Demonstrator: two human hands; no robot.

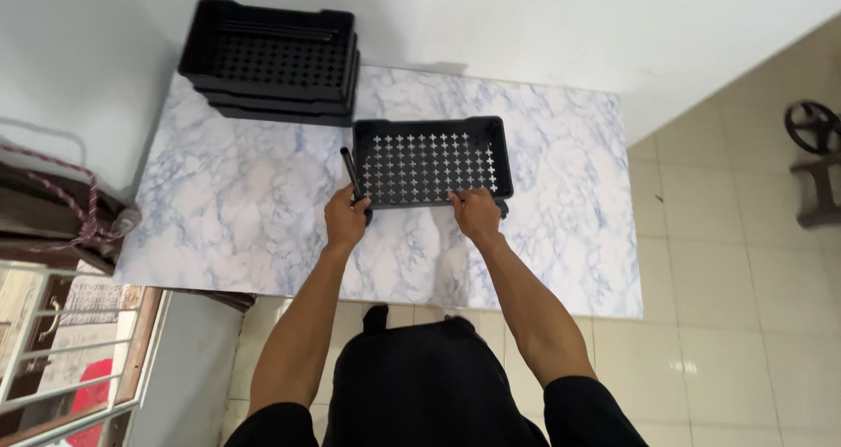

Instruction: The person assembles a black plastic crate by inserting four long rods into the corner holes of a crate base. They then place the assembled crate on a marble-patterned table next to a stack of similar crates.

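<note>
A black plastic basket (pixel 431 161) with a cross-perforated bottom rests on the marble-patterned table (pixel 236 211). My right hand (pixel 477 214) grips its near rim. My left hand (pixel 347 218) sits at the basket's near left corner and holds a thin black rod (pixel 349 172) that stands along the basket's left side. Both of my arms reach forward over the table's near edge.
A stack of similar black baskets (pixel 273 60) stands at the table's far left corner against the white wall. A rope (pixel 70 204) lies over dark furniture at the left. Tiled floor (pixel 736 263) runs to the right, with a dark wheeled stand (pixel 815 149) at the far right.
</note>
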